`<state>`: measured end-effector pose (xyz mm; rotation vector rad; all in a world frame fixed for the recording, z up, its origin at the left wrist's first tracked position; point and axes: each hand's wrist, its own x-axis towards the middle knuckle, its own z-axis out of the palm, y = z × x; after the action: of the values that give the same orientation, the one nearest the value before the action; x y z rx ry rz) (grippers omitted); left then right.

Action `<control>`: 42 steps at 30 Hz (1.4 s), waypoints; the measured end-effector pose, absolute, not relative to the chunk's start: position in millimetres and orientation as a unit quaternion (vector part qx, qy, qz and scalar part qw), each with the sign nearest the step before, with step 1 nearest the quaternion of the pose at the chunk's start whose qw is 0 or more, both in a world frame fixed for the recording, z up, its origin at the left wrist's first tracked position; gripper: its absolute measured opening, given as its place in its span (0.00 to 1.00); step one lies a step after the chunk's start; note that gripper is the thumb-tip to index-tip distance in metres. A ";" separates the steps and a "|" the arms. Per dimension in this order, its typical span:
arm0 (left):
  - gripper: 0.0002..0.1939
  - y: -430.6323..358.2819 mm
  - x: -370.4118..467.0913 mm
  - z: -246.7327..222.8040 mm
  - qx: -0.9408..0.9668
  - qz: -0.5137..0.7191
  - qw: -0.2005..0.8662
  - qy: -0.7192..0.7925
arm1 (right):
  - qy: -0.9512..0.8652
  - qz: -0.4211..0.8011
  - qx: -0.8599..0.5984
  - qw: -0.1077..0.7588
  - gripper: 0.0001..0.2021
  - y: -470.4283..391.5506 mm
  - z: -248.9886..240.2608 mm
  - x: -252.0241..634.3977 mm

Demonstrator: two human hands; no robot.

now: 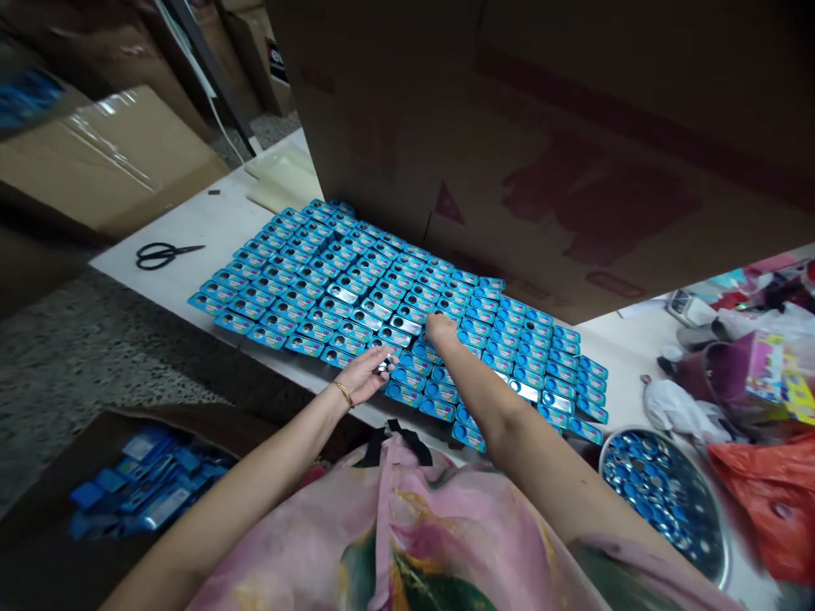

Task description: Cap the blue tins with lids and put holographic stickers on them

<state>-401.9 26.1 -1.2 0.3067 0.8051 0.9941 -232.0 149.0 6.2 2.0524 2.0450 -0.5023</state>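
Rows of small flat blue boxes (280,322) with printed labels cover the white table (146,221) before me. Boxes on the left show a dark round spot at one end; many on the right show a blue round one. At the near edge of the rows, my left hand (362,375) is curled, palm partly up, around small shiny round caps (384,366). My right hand (441,327) is closed, fingertips down on a box in the middle of the rows. Whatever its fingers pinch is hidden behind the hand.
A metal bowl (722,526) of blue and silver round caps stands at right, beside a red plastic bag (770,484). Black scissors (166,253) lie on the left. A large cardboard box (509,127) rises behind the rows. An open carton (255,428) with blue boxes sits lower left.
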 end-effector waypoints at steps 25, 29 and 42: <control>0.13 54.1 -380.2 -11.5 0.126 0.475 0.788 0.371 | 0.663 -0.199 0.710 0.127 0.21 203.7 -11.2 -212.2; 0.09 63.0 -374.7 -16.3 0.127 0.475 0.773 0.401 | 0.669 -0.181 0.713 0.106 0.24 199.2 -16.3 -209.9; 0.10 77.1 -352.0 -30.0 0.128 0.500 0.717 0.468 | 0.723 -0.397 0.484 -0.293 0.12 106.4 -21.0 -218.9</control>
<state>-352.0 77.1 -30.0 0.2838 1.0346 1.1067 -218.9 106.4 -21.0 1.8913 2.8247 -1.5511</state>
